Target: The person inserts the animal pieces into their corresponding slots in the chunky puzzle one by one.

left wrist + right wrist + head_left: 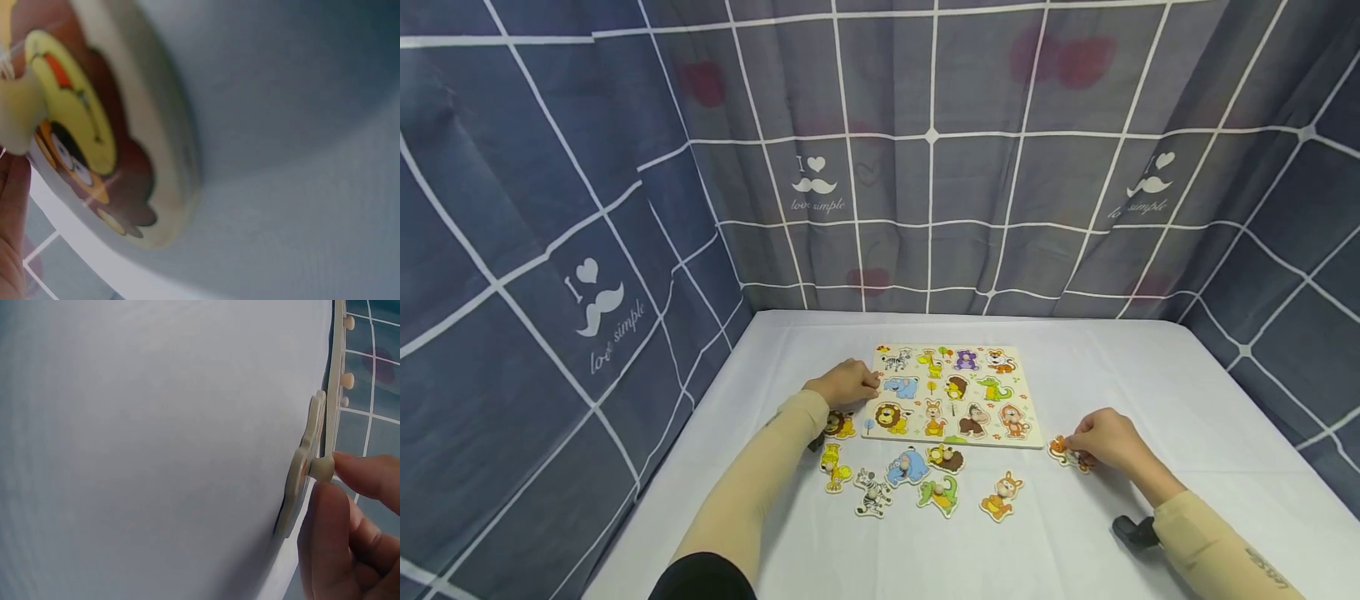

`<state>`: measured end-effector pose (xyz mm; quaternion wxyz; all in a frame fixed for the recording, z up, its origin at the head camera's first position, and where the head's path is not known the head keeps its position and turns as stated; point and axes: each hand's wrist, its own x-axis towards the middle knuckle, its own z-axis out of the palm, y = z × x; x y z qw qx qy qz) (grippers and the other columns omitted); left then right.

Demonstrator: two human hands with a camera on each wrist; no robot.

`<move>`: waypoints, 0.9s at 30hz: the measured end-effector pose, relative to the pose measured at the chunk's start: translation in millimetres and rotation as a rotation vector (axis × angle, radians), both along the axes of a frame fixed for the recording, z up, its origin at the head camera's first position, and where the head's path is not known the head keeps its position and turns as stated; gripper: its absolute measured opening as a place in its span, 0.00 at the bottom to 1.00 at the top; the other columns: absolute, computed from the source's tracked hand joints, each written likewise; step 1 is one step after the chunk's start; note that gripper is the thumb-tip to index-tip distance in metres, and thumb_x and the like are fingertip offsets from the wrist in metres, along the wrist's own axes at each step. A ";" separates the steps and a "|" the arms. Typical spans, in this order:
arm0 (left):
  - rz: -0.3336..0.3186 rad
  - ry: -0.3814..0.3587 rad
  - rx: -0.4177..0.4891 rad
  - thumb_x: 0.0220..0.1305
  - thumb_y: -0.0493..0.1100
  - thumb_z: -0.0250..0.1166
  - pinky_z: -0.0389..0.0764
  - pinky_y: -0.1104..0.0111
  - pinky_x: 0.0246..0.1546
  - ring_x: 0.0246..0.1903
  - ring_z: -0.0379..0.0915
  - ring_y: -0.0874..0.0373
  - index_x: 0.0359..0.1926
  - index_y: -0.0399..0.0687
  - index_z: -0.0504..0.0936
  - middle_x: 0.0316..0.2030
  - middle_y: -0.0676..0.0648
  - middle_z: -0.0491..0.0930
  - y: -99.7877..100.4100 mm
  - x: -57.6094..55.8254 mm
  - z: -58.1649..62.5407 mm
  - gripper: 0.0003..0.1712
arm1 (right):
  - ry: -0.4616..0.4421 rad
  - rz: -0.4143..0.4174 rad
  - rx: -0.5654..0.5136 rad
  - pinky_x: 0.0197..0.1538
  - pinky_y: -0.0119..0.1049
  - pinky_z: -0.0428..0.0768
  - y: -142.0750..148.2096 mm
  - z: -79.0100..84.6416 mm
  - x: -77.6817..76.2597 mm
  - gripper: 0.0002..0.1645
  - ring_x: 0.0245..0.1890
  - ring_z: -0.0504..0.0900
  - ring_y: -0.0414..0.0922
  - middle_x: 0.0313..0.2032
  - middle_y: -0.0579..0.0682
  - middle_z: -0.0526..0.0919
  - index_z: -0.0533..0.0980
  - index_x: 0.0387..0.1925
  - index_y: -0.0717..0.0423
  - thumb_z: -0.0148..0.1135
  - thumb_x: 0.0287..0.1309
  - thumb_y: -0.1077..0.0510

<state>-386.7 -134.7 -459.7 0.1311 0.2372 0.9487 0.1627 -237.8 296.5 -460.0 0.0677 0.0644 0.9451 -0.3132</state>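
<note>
Your right fingers (331, 515) pinch the orange piece (1058, 449) by its knob (321, 469), the board (917, 401) lying just leftward; your left hand's (847, 382) grip I cannot tell.

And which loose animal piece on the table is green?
The crocodile, lying between the zebra and the kangaroo. It's the only green one; the other loose pieces in sight are different colours.
</note>
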 end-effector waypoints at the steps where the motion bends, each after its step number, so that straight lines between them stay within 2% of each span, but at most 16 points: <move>1: -0.001 0.001 -0.003 0.69 0.48 0.65 0.74 0.59 0.63 0.55 0.75 0.52 0.58 0.48 0.83 0.61 0.45 0.80 0.1 0.1 -0.3 0.19 | -0.001 -0.001 -0.001 0.24 0.34 0.74 -0.2 -0.3 0.1 0.12 0.18 0.77 0.41 0.17 0.47 0.80 0.78 0.19 0.58 0.70 0.53 0.58; 14: -0.005 0.003 0.006 0.69 0.48 0.65 0.72 0.58 0.67 0.59 0.75 0.50 0.56 0.49 0.85 0.60 0.47 0.81 -0.3 -0.3 4.6 0.18 | -0.025 0.008 -0.048 0.22 0.32 0.75 -4.6 -2.6 -2.6 0.12 0.15 0.78 0.41 0.14 0.48 0.80 0.78 0.19 0.59 0.71 0.52 0.62; 21: 0.001 -0.009 0.010 0.68 0.49 0.66 0.74 0.58 0.65 0.55 0.75 0.52 0.56 0.48 0.84 0.59 0.45 0.82 0.8 1.8 2.4 0.19 | -0.033 0.006 -0.026 0.22 0.32 0.71 -4.7 -3.4 0.1 0.12 0.14 0.76 0.41 0.12 0.47 0.79 0.77 0.17 0.58 0.70 0.52 0.61; 27: -0.013 0.002 0.011 0.68 0.49 0.66 0.74 0.58 0.65 0.58 0.76 0.50 0.56 0.48 0.84 0.60 0.45 0.81 0.1 2.3 3.2 0.19 | -0.012 0.000 -0.015 0.22 0.33 0.73 -1.8 -3.1 0.1 0.11 0.16 0.76 0.41 0.14 0.48 0.79 0.78 0.18 0.59 0.69 0.52 0.62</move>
